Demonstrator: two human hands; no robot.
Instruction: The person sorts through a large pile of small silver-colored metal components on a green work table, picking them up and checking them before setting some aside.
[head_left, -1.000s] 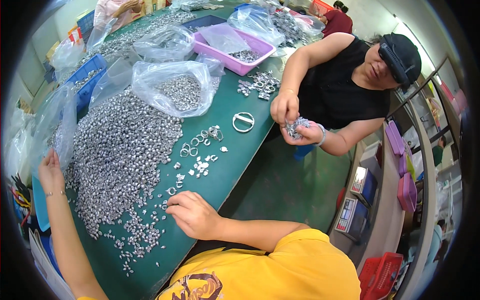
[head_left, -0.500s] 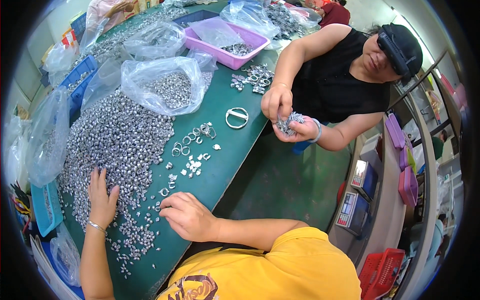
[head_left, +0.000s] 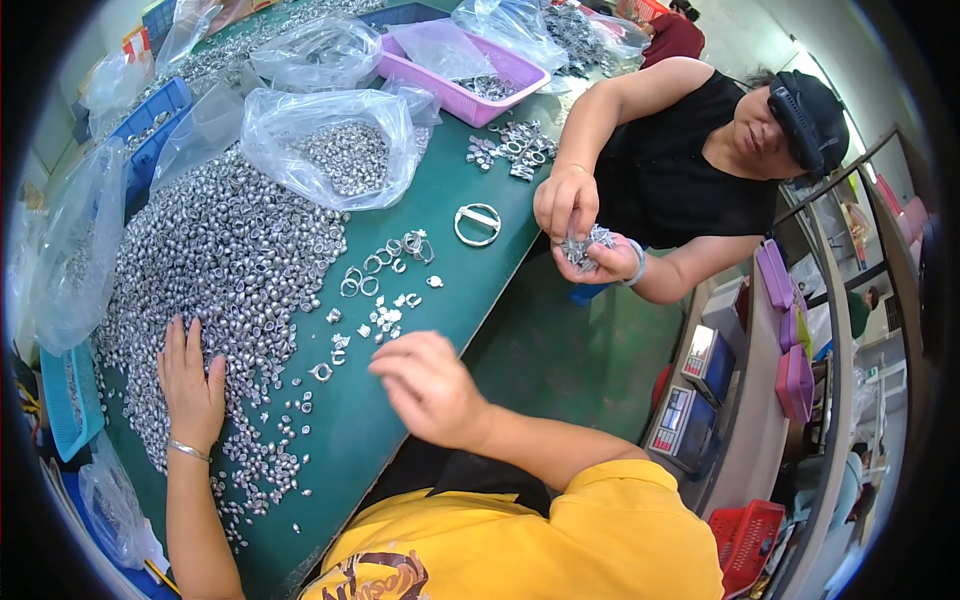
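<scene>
My left hand [head_left: 192,390] lies with fingers stretched out on the near left edge of a big pile of small silver-grey, bead-like metal pieces [head_left: 225,250]. Over the table's front edge hangs my right hand [head_left: 432,388], its fingers loosely bent and apart, with nothing visible in them. Beyond it lie several metal rings [head_left: 372,264] and small bright metal parts [head_left: 385,318]. A larger ring with a crossbar [head_left: 478,224] sits farther right. Loose metal pieces [head_left: 265,460] are scattered between my forearms.
At the right, a co-worker's hands [head_left: 590,235] hold a bunch of small metal parts. An open plastic bag of metal pieces [head_left: 345,165] and a purple tray [head_left: 480,112] stand on the green table [head_left: 440,290]. Blue baskets [head_left: 70,400] line the left; scales [head_left: 682,425] stand right.
My right hand has moved right and lifted away from the small parts, its fingers loosening. My left hand stays on the pile, slightly farther up and left. The view has shifted a little.
</scene>
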